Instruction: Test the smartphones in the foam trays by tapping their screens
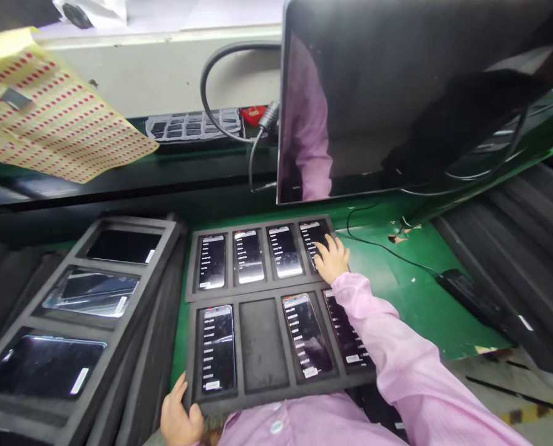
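Note:
My left hand (181, 414) grips the near left corner of the near foam tray (193, 353), thumb and fingers on either side of it. This dark grey tray holds three smartphones with lit list screens, including a left phone (219, 350) and a middle phone (307, 337); its second slot (263, 344) is bare. Beyond it lies a far foam tray (267, 287) with several phones in a row. My right hand (333, 257) lies over the rightmost phone (310, 234) there, fingers spread and fingertips at its screen. My right sleeve partly covers the near tray's right phone (344, 325).
Stacked foam trays (132, 347) with dark phones stand at left. A large monitor (397, 105) overhangs the green mat (388, 272). A yellow sticker sheet (67, 118) hangs at upper left. A cable and black adapter (472, 297) lie right, beside more dark trays (518, 217).

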`<state>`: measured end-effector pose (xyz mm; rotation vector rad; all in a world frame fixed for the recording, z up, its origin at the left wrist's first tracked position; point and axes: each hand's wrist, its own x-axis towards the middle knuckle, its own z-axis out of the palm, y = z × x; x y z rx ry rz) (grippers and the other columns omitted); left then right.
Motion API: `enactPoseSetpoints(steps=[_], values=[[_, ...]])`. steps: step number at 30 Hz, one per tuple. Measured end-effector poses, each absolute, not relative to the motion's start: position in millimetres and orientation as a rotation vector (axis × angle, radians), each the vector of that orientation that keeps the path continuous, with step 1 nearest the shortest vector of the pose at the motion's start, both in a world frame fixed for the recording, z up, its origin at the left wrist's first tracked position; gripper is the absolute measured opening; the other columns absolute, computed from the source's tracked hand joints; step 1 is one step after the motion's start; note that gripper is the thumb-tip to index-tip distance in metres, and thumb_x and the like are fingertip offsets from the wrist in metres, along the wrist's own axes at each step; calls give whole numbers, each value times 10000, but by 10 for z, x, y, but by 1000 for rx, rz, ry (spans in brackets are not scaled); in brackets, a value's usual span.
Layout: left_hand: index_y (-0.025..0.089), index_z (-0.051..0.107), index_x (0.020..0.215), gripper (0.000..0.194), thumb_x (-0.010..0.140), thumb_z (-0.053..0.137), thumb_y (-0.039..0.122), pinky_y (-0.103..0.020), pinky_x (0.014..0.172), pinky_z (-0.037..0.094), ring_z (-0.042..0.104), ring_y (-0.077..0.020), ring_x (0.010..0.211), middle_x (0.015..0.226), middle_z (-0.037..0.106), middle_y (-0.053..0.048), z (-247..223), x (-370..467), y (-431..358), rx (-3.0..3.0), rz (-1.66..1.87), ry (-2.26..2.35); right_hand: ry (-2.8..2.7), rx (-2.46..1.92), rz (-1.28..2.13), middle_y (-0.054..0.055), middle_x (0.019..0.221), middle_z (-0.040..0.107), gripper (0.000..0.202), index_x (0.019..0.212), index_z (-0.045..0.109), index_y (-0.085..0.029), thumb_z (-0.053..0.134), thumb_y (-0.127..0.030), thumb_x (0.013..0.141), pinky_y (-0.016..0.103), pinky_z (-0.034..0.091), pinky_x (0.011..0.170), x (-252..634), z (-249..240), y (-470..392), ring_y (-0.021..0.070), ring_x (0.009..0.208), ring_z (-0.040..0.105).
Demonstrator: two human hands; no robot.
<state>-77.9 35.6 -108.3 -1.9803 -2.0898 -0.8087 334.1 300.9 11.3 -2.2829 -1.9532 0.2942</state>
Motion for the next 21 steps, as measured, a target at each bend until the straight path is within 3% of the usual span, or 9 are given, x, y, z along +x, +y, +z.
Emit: enactPoseSetpoints(steps=[9,21], values=[[204,477,985,308,735,384,358,-332,628,412,583,-210,735,983,631,-101,-1076,-804,311,-2044,-799,-2044,-1969,-2357,230,59,1443,274,408,1143,586,-273,365,-302,800,602,220,972,3218,-33,3434,325,1299,205],[203,468,1042,322,779,365,358,-346,645,423,608,-230,824,1053,615,-127,-1045,-758,294,-2073,-845,-2031,-2195,-2096,352,61,1449,268,397,1147,582,-274,380,-278,805,611,202,986,2638,-2,3469,332,1313,183]])
